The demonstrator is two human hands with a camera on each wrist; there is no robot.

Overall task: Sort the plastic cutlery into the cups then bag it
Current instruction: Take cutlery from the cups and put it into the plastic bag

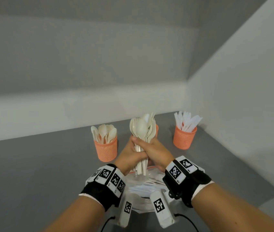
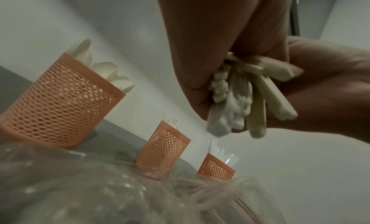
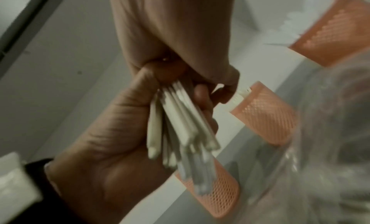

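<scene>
Both hands grip one upright bundle of cream plastic spoons (image 1: 141,129) by the handles, bowls up. My left hand (image 1: 127,156) wraps it from the left and my right hand (image 1: 154,148) from the right. The handle ends (image 2: 250,104) stick out below the fists, over a clear zip bag (image 1: 143,186) that holds white cutlery. Three orange mesh cups stand behind: the left cup (image 1: 106,149) holds spoons, the middle cup (image 2: 164,148) shows fork tines and is mostly hidden in the head view, and the right cup (image 1: 184,137) holds white knives.
The grey table (image 1: 40,164) ends at a white wall behind the cups and another wall (image 1: 241,97) close on the right. The bag's crumpled plastic (image 3: 330,132) lies right under both wrists.
</scene>
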